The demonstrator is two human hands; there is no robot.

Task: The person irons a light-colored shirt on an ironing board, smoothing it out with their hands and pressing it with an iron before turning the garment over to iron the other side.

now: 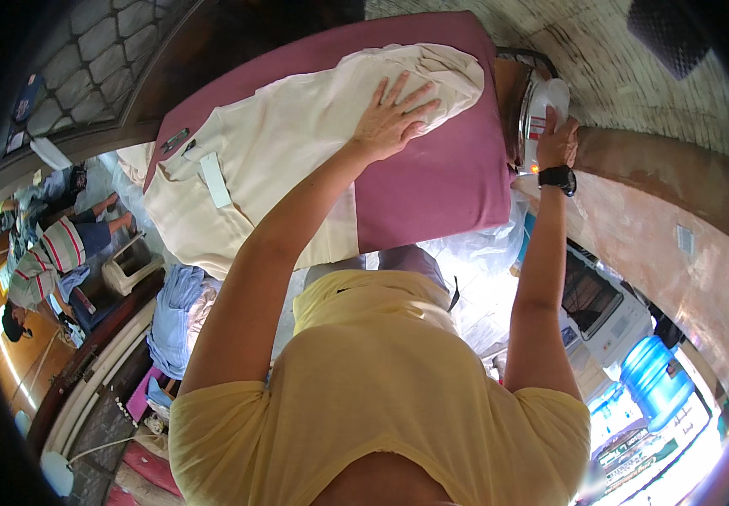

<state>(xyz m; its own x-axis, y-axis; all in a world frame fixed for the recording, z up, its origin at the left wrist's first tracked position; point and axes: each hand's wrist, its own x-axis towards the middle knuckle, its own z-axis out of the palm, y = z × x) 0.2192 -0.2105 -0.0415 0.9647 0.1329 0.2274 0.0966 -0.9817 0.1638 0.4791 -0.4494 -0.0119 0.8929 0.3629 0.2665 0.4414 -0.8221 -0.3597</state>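
The cream cloth (288, 126) lies spread over the left and middle of the worktop (432, 194), with its far right end rounded and rumpled and its near left part reaching past the near edge. Your left hand (394, 122) rests palm down near that rumpled end, its fingers spread wide and pressed on the fabric, gripping nothing. Your right hand (556, 145) is at the iron (533, 118), touching it just beyond the worktop's right end; you have your fingers bent there, but I cannot tell whether they close around the handle. A small orange light glows low on the iron, and a black watch (557, 179) circles your right wrist.

On the left part of the cloth you have 1 flat white rectangular piece (215, 180), lying aslant. Farther left, near the worktop's edge, is 1 small dark tool (174, 141), its kind too small to tell. The worktop wears a maroon cover, bare at its right and along its far side.

To your left, well apart, a person in a striped shirt (52, 260) leans over near a beige plastic stool (131, 268). Nearer you on that side is a pile of blue clothes (174, 320). At the near right stands a blue water bottle (655, 379).
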